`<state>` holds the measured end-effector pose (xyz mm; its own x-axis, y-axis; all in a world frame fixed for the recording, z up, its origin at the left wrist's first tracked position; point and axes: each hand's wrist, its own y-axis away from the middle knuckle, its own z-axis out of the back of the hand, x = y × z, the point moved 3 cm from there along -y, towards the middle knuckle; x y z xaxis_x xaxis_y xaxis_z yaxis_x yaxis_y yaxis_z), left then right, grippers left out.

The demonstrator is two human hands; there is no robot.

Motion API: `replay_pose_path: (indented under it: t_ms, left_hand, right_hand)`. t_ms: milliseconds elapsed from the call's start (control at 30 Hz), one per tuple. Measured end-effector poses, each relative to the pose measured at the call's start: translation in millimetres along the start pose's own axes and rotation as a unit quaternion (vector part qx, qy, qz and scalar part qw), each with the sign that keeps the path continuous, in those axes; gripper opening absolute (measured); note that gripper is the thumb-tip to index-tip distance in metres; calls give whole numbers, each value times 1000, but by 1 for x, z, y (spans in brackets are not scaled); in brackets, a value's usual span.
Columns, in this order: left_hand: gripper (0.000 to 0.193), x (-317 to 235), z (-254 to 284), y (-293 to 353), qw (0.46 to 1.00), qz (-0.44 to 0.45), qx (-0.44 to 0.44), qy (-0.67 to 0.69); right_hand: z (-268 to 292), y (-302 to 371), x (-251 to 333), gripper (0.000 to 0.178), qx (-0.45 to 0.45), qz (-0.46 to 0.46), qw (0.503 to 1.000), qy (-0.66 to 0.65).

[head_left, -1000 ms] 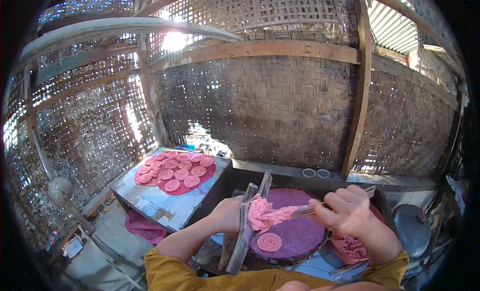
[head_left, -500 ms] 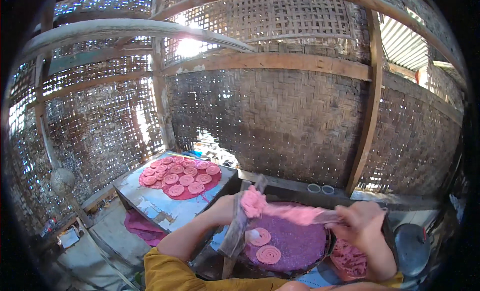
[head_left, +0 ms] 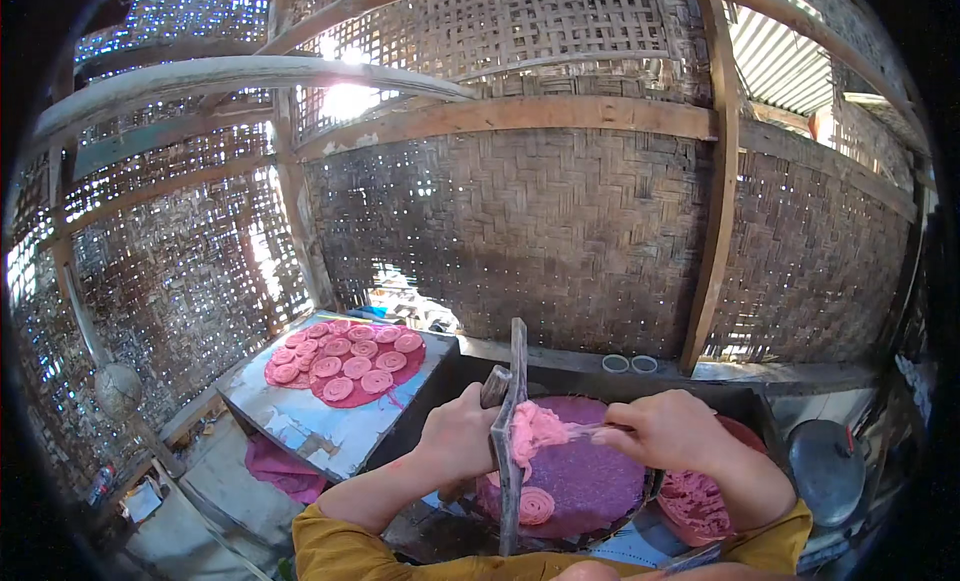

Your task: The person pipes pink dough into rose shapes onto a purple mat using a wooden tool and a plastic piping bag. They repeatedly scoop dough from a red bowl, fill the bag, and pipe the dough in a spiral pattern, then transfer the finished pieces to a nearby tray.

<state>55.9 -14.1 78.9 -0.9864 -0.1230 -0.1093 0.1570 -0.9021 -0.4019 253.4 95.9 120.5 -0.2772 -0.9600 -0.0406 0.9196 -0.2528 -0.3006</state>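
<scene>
My left hand (head_left: 460,436) is closed round the round handle of a wooden press (head_left: 508,501), held tilted over a round tray covered with purple cloth (head_left: 600,481). A lump of soft pink dough (head_left: 535,431) clings to the press on its right side. My right hand (head_left: 665,426) is closed on a thin, flat-ended utensil (head_left: 583,432), whose tip touches the dough; its exact kind is hard to make out. A pink dough spiral (head_left: 535,506) lies on the tray's cloth, and another is mostly hidden behind the press.
A red basin of pink dough (head_left: 700,506) stands beneath my right forearm. At left, a worn blue-white table (head_left: 300,431) bears several pink spirals (head_left: 358,367) on red cloth. A dark round lid (head_left: 826,471) lies far right. Two small rings (head_left: 629,364) rest on the ledge by the woven wall.
My right hand has moved left, bringing the utensil to the dough at the press. The stretched pink strand is now a gathered lump. The press has turned, and the view has shifted slightly.
</scene>
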Motion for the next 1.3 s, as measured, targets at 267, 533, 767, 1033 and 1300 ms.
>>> replay_pose_path:
  t_ms: [267,533,767,1033,1300]
  left_hand:
    - [40,8,-5,-18,992,-104,-34,64]
    - [42,-10,21,-48,961,-140,27,238]
    - [33,-36,-35,-120,725,-151,-12,672]
    - [36,-77,-35,-120,825,-241,-163,484]
    - [45,-91,-77,-128,814,-199,-143,527]
  right_hand:
    - [-9,8,39,17,-329,242,863,298]
    - [17,53,2,21,-478,208,754,400]
    - [-8,70,-47,20,-449,-164,652,-589]
    - [-72,127,-67,21,-456,-217,771,-389]
    - [-23,106,-41,34,-504,-117,845,132]
